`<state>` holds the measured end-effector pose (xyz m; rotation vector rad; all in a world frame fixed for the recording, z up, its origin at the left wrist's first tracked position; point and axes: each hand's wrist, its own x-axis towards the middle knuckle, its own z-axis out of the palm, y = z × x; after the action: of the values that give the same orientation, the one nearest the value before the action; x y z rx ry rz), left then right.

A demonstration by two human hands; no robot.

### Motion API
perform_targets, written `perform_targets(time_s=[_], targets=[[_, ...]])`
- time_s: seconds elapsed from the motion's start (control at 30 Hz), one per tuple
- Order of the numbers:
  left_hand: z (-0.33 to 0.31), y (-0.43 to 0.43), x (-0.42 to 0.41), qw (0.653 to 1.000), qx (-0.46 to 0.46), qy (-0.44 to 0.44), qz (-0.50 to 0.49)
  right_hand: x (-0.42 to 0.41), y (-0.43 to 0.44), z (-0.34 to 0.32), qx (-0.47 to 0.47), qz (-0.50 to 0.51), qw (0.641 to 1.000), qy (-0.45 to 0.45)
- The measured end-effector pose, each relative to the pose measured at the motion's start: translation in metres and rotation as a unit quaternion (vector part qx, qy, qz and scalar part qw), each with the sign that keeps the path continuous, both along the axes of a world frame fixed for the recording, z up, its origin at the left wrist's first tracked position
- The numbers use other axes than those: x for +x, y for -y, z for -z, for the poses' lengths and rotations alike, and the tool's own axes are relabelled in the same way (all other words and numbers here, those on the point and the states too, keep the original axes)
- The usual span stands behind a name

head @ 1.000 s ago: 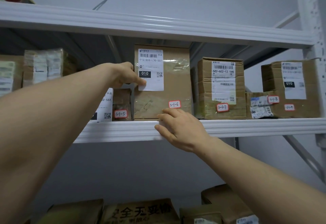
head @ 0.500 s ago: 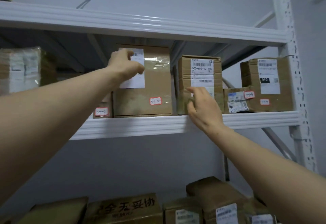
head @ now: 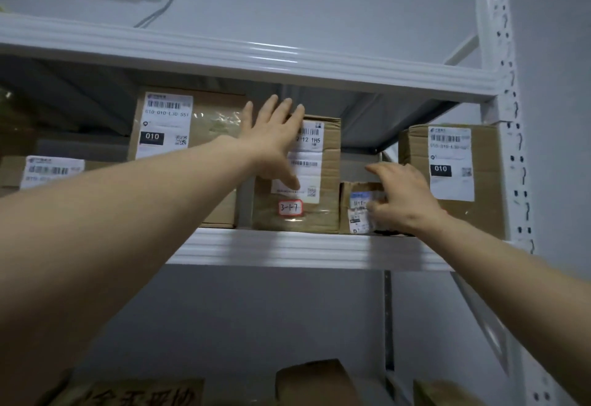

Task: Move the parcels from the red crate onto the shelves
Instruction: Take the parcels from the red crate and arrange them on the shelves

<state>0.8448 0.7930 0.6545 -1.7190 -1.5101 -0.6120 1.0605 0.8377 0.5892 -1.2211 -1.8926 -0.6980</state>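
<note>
White shelf bearing labelled cardboard parcels

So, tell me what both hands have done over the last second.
The left hand left the tall 010 parcel and swung right; its straight fingers now lie on the 3-1-7 parcel. The right hand went from the shelf edge rightward to the small parcel, fingers curled on it; whether it grips is blurred. The parcels stayed put.

left hand — flat on box | right hand — grips small parcel

Head-worn camera looks forward and slightly upward, close to the shelf.
</note>
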Motion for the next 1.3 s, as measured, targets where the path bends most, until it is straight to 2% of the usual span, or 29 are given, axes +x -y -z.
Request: perform_targets(time_s=[0.2,0.5,1.03,1.3], targets=[[-0.002,-0.011,0.009,0.999,-0.03,0.006,-0.01,0.0,-0.01,-0.001,-0.023,-0.013,0.998,0.048],[-0.006,-0.012,-0.003,0.999,-0.034,-0.001,-0.003,-0.012,-0.012,0.001,-0.026,-0.053,0.998,0.019],[-0.008,-0.027,-0.014,0.997,-0.032,-0.048,-0.053,-0.029,-0.022,0.002,-0.018,-0.001,0.999,0.027],[-0.007,-0.024,-0.013,0.996,-0.029,-0.055,-0.066,-0.029,-0.023,0.003,-0.02,-0.016,0.999,0.022]])
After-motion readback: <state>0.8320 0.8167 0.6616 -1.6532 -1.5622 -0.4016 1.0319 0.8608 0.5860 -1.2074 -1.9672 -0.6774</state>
